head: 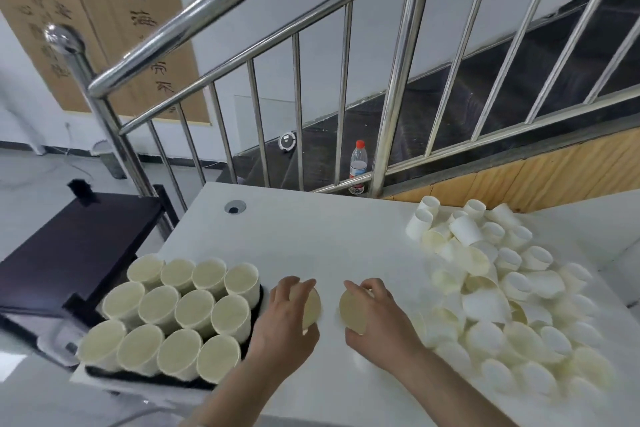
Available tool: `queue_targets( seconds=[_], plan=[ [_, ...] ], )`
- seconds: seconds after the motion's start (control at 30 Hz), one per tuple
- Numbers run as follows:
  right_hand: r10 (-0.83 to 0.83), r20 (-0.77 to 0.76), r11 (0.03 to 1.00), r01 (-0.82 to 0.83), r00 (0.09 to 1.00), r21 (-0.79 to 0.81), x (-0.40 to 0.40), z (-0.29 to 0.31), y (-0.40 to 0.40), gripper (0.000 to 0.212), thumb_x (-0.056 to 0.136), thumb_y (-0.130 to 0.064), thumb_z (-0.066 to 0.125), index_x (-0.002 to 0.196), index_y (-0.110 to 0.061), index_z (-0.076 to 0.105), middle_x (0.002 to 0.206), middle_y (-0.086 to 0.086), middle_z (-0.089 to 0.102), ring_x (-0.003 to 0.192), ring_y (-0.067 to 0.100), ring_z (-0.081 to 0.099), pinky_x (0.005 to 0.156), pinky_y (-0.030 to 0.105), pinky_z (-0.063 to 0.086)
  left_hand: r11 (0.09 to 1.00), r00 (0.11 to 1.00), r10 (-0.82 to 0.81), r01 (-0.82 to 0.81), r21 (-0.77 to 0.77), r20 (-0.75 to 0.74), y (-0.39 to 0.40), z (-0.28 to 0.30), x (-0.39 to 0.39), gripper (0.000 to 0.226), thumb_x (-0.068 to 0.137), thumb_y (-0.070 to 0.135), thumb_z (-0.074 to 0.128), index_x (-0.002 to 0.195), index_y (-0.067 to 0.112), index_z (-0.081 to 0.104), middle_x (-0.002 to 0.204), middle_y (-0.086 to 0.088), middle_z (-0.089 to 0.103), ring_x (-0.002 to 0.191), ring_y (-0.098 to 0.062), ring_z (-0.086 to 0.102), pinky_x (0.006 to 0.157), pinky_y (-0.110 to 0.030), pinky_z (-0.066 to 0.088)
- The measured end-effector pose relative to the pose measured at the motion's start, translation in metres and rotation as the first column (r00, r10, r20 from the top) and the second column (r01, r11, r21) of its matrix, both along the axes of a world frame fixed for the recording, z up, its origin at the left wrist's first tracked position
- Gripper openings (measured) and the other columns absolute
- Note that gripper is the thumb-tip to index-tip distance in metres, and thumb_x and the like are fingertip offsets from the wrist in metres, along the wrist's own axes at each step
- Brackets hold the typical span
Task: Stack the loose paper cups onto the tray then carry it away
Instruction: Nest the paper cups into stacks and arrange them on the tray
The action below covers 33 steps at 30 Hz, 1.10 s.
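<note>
A dark tray [256, 302] at the table's front left holds several upright stacks of cream paper cups [180, 315] in rows. A big heap of loose white paper cups [502, 288] covers the table's right side. Between them, my left hand [287, 319] grips one paper cup [311, 308] on its side, mouth facing right. My right hand [377, 315] grips a second cup [353, 310], mouth facing left. The two cups face each other a small gap apart, just above the table.
The white table [311, 236] has a cable hole [234, 207] near its far left edge. A steel stair railing [391, 97] rises behind it, with a water bottle [357, 166] on the stairs. A dark cart [79, 243] stands left of the table.
</note>
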State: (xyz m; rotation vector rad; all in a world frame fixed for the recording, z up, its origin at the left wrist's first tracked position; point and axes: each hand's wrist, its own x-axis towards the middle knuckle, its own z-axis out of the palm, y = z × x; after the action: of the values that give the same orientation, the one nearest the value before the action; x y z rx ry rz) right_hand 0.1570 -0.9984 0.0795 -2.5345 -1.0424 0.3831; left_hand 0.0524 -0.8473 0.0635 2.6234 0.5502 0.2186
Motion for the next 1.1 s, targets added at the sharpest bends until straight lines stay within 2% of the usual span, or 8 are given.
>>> queue_targets(
  seconds=[0.17, 0.43, 0.63, 0.8, 1.1],
  plan=[
    [0.063, 0.009, 0.998, -0.063, 0.998, 0.013, -0.039, 0.004, 0.033, 0.072, 0.086, -0.025, 0.058, 0.150, -0.030, 0.025, 0.139, -0.007, 0.026, 0.131, 0.014, 0.033, 0.090, 0.026, 0.049, 0.997, 0.996, 0.082, -0.082, -0.001, 0.017, 0.033, 0.004, -0.045, 0.069, 0.085, 0.031, 0.057, 0.146, 0.032, 0.024, 0.148, 0.008, 0.021, 0.135, -0.014, 0.028, 0.089, -0.023, 0.044],
    [0.146, 0.031, 0.989, -0.146, 0.989, 0.010, -0.080, 0.006, 0.132, 0.071, 0.084, -0.023, 0.057, 0.149, -0.030, 0.026, 0.137, -0.006, 0.027, 0.129, 0.015, 0.034, 0.086, 0.029, 0.049, 0.980, 0.979, 0.201, -0.200, -0.022, 0.047, 0.123, -0.003, -0.097, 0.074, 0.083, 0.029, 0.059, 0.147, 0.029, 0.021, 0.146, 0.006, 0.026, 0.130, -0.017, 0.032, 0.084, -0.025, 0.048],
    [0.139, 0.017, 0.989, -0.140, 0.990, 0.045, -0.101, 0.006, 0.227, 0.073, 0.084, -0.022, 0.057, 0.149, -0.030, 0.025, 0.138, -0.005, 0.026, 0.130, 0.017, 0.032, 0.091, 0.026, 0.046, 0.971, 0.968, 0.240, -0.239, -0.019, 0.073, 0.222, 0.001, -0.129, 0.071, 0.086, 0.027, 0.060, 0.148, 0.024, 0.024, 0.148, 0.005, 0.025, 0.134, -0.019, 0.029, 0.098, -0.027, 0.043],
    [0.130, 0.010, 0.990, -0.130, 0.991, 0.045, -0.105, 0.003, 0.284, 0.073, 0.086, -0.023, 0.059, 0.150, -0.029, 0.025, 0.140, -0.004, 0.027, 0.131, 0.018, 0.032, 0.093, 0.028, 0.045, 0.967, 0.967, 0.253, -0.253, 0.034, 0.024, 0.283, 0.004, -0.130, 0.071, 0.086, 0.031, 0.061, 0.147, 0.025, 0.025, 0.149, 0.006, 0.024, 0.135, -0.017, 0.029, 0.084, -0.027, 0.050],
    [0.097, -0.029, 0.995, -0.097, 0.995, 0.011, -0.097, -0.016, 0.352, 0.072, 0.086, -0.022, 0.059, 0.150, -0.027, 0.025, 0.139, -0.001, 0.027, 0.131, 0.020, 0.032, 0.096, 0.030, 0.044, 0.983, 0.982, 0.185, -0.185, 0.007, -0.039, 0.339, -0.011, -0.104, 0.073, 0.087, 0.033, 0.059, 0.148, 0.026, 0.019, 0.149, 0.007, 0.023, 0.136, -0.015, 0.028, 0.088, -0.025, 0.046]
  ],
)
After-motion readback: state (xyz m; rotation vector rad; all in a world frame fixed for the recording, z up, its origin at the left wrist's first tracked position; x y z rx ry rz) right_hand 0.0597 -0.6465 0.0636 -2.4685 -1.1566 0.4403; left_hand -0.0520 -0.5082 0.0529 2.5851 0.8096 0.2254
